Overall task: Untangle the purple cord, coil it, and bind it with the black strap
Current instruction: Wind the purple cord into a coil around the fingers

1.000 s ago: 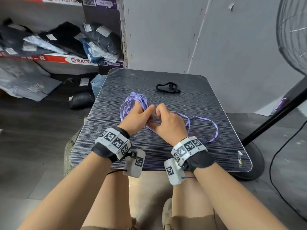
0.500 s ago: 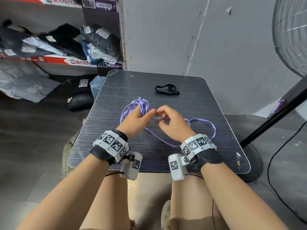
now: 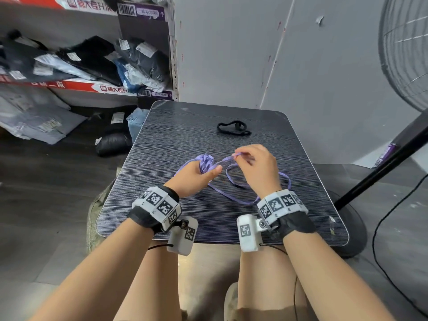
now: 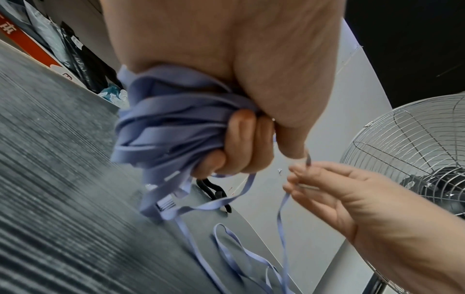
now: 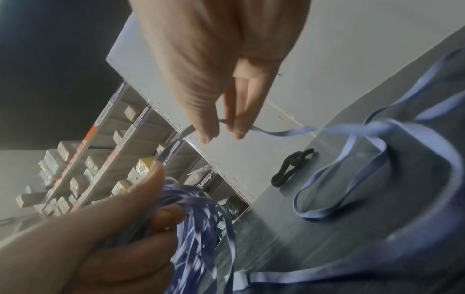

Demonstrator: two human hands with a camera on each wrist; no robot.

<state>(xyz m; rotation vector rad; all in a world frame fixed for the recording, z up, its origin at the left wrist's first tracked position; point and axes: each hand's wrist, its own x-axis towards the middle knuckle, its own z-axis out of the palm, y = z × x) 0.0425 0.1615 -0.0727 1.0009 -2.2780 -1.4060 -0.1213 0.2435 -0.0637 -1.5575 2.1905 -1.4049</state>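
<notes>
The left hand [image 3: 193, 179] clenches a bundle of the purple cord [image 3: 206, 164] at frame centre. The right hand [image 3: 257, 169] pinches one strand. The black strap [image 3: 232, 128] lies above them on the worktop [image 3: 176, 135].

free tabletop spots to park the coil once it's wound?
Bare patches: the table's far-left area, left of the black strap, and the near-left corner beside the left hand. Crowded: centre-right, where loose purple cord loops lie under the right hand.
</notes>
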